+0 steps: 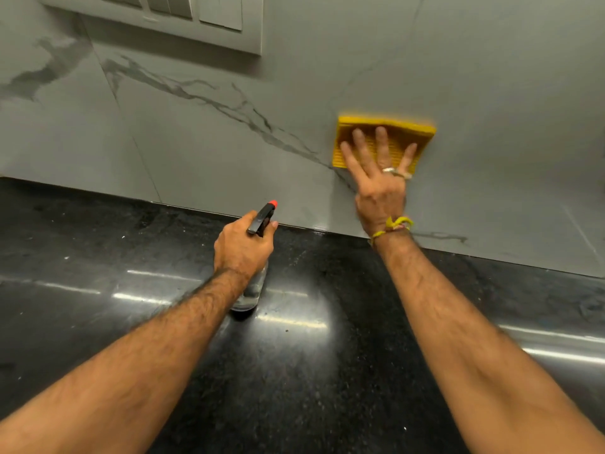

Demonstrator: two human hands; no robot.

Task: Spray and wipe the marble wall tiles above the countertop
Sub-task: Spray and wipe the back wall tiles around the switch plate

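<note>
Wiping was under way: the right hand [379, 178], fingers spread flat, pressed the yellow cloth [386, 126] against the marble wall tiles [203, 132] above the worktop's [294, 371] back edge, while the left hand [244, 245] gripped the spray bottle [263, 216], so the next move probably called for sweeping onto unwiped tile.

Just one view here, a head cam worn by the person, looking forward and down at a steep angle, so both forearms run in from the bottom corners toward the middle. It's wide-angle, and the edge where the black countertop [327, 371] meets the marble wall tiles [196, 142] slants down to the right across the frame. The camera sits close: the countertop fills the lower half and the wall the upper half, with the bottom of a switch plate [183, 24] cut off at the top edge. The left hand [244, 245] and right hand [379, 181] land near the centre. No second view to overlap with.
</note>
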